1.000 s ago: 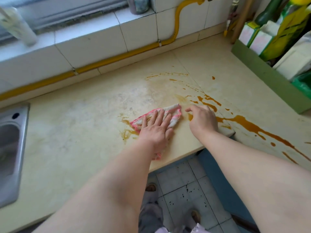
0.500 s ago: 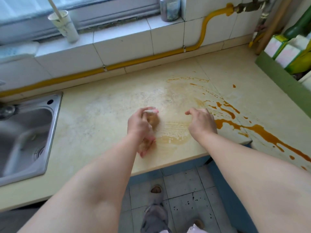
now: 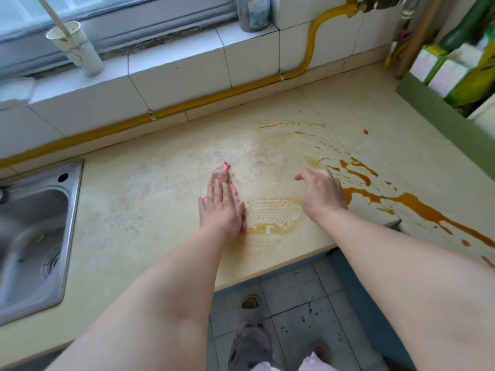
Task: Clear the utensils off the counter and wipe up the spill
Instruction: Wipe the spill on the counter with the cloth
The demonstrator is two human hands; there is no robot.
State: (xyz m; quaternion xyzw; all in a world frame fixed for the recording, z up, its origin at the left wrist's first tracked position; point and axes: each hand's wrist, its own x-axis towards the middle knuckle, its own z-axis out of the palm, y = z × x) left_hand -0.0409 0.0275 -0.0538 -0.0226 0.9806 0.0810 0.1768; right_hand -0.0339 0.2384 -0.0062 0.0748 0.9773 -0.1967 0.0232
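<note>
My left hand (image 3: pixel 221 207) lies flat, fingers together, pressing a small cloth with pink edging (image 3: pixel 223 170) onto the cream counter (image 3: pixel 150 199); most of the cloth is hidden under the palm. My right hand (image 3: pixel 321 194) rests on the counter to the right, fingers loosely curled, holding nothing. An orange-brown spill (image 3: pixel 417 210) runs in streaks and a thick trail from beside my right hand toward the right edge. A thinner wet smear (image 3: pixel 273 218) lies between my two hands. No utensils show on the counter.
A steel sink (image 3: pixel 34 236) is set in the counter at the left. On the tiled sill stand a paper cup with a stick (image 3: pixel 76 46) and a jar (image 3: pixel 253 12). A yellow pipe (image 3: pixel 214 95) follows the wall. A green box of cartons (image 3: pixel 450 76) sits at right.
My left hand went from flat on the spread cloth, to bunching it, to lying flat on it again further left. A wet smear now lies where it wiped. My right hand stayed.
</note>
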